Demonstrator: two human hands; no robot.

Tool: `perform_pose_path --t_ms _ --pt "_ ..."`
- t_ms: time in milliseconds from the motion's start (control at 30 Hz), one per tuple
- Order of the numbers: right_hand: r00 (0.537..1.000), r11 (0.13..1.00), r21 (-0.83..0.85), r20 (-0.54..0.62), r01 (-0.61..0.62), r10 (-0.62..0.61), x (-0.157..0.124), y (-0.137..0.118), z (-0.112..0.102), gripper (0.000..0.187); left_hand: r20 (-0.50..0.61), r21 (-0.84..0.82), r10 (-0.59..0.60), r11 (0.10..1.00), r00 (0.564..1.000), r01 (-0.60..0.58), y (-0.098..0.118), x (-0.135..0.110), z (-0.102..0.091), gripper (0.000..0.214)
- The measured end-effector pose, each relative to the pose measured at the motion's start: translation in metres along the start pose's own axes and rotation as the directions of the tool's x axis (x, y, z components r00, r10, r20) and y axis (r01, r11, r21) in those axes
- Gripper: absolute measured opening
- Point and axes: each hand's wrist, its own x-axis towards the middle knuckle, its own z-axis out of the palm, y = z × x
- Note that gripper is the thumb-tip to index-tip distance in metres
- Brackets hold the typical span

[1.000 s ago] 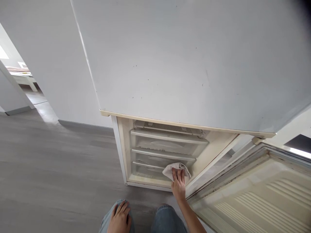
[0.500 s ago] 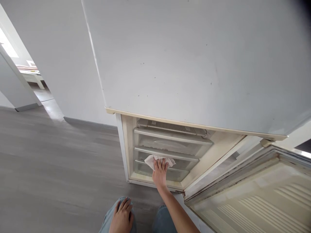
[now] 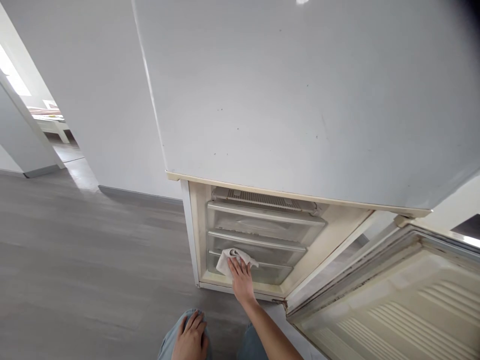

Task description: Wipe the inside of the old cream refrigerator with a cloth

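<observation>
My right hand [image 3: 242, 281] presses a crumpled white cloth [image 3: 226, 259] against the clear drawer fronts in the lower freezer compartment. Its fingers lie over the cloth, near the left part of the bottom drawer [image 3: 275, 274] and just below the middle drawer [image 3: 277, 254]. A third, top drawer [image 3: 262, 220] sits above them, under a ribbed vent panel [image 3: 262, 198]. My left hand [image 3: 190, 337] rests open on my left knee, fingers draped over the denim, with nothing in it.
The freezer door [image 3: 386, 300] stands swung out to the right, its gasket stained. Above the compartment, the closed white upper door [image 3: 281, 110] juts over the drawers. A white wall [image 3: 108, 100] runs along the left, beside grey wood-look floor [image 3: 93, 265].
My right hand has slid the cloth a little left and down across the drawer fronts. My left hand stays on the knee. The view has tilted slightly.
</observation>
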Motion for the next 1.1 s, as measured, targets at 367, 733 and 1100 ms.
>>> perform_pose_path --t_ms 367,733,1100 --pt "0.935 0.938 0.187 0.155 0.29 -0.32 0.059 -0.049 -0.023 0.061 0.014 0.016 -0.011 1.0 1.0 0.011 0.003 -0.003 -0.003 0.05" --pt "0.98 0.981 -0.026 0.052 0.194 -0.193 -0.021 0.06 -0.013 0.077 -0.027 -0.005 0.007 1.0 1.0 -0.007 -0.013 -0.001 0.005 0.046" --pt "0.793 0.74 0.375 -0.023 -0.558 0.609 -0.078 0.078 -0.005 0.057 -0.042 0.014 0.019 1.0 0.999 -0.018 -0.009 0.005 0.008 0.046"
